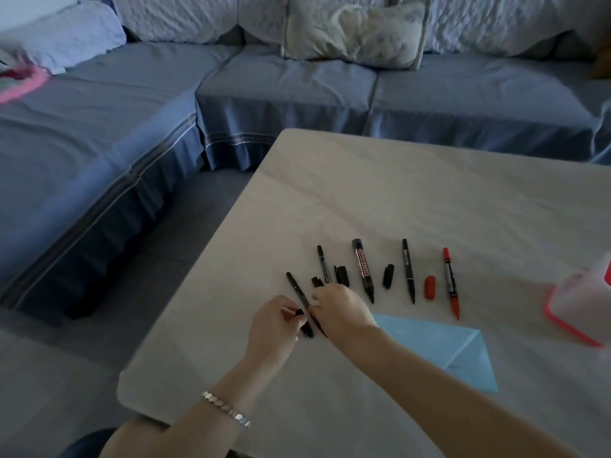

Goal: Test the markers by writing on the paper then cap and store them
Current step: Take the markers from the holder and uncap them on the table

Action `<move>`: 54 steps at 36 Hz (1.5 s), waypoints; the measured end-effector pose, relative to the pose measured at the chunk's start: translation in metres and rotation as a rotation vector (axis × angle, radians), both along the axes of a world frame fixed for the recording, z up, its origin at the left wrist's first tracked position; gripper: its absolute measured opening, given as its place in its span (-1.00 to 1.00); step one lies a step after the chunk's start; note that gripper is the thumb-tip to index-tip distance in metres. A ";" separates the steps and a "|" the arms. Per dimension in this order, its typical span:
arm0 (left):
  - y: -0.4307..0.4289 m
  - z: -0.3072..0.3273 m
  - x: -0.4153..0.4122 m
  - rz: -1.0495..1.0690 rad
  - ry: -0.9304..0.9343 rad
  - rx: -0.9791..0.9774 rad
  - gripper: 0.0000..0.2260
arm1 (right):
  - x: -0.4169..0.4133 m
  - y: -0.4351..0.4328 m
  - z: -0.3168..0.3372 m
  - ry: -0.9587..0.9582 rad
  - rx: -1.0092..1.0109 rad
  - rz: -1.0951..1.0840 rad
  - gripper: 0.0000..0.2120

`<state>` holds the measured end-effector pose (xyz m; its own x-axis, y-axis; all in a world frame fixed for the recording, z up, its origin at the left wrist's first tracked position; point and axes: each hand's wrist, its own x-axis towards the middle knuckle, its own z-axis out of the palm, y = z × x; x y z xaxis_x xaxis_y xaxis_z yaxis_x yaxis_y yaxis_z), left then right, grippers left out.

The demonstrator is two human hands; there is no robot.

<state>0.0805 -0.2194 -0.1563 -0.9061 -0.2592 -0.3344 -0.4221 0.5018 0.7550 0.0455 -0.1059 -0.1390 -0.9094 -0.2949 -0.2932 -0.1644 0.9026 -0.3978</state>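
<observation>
The left hand (277,322) pinches a small black plastic cap (299,313) in its curled fingers; touching it, the right hand (340,309) has its fingers curled down on a thin black plastic marker (295,290), which lies slanted between both hands on the pale cloth-covered table (330,193); whether the dark tip below the right thumb belongs to this marker, I cannot tell. I judge such a marker to be light, stiff, smooth and round, so it rolls easily; it is best taken at the middle of the barrel, away from the wet tip, and the cap should be pushed on straight; the cap is small and may slip from the fingers. Just beyond the right hand lie a second thin black marker (323,264) and two loose black caps (316,281) (341,276); further to its right come a thick black whiteboard marker with a red label (363,269), another black cap (388,276), a third thin black marker (408,271), a red cap (429,287) and a slim red marker (451,282). Counted, that makes five markers, all uncapped, and five caps, four black and one red. Under the right forearm lies one light blue sheet of paper (463,352); well to the right stands a blurred white container with a pink rim (582,309), perhaps the storage.
</observation>
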 end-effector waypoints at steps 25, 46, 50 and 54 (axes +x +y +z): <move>0.121 0.049 -0.010 -0.518 0.196 -0.192 -0.90 | 0.061 0.267 0.074 0.494 -0.132 -0.655 -0.81; 0.184 0.071 -0.005 -0.683 0.055 -0.057 -0.81 | 0.066 0.334 0.073 0.706 -0.129 -0.894 -0.83; 0.191 0.074 -0.004 -0.700 0.059 -0.012 -0.83 | 0.074 0.329 0.074 0.808 -0.164 -0.837 -0.83; 0.194 0.073 -0.002 -0.690 0.058 0.048 -0.85 | 0.072 0.329 0.068 0.754 -0.185 -0.835 -0.84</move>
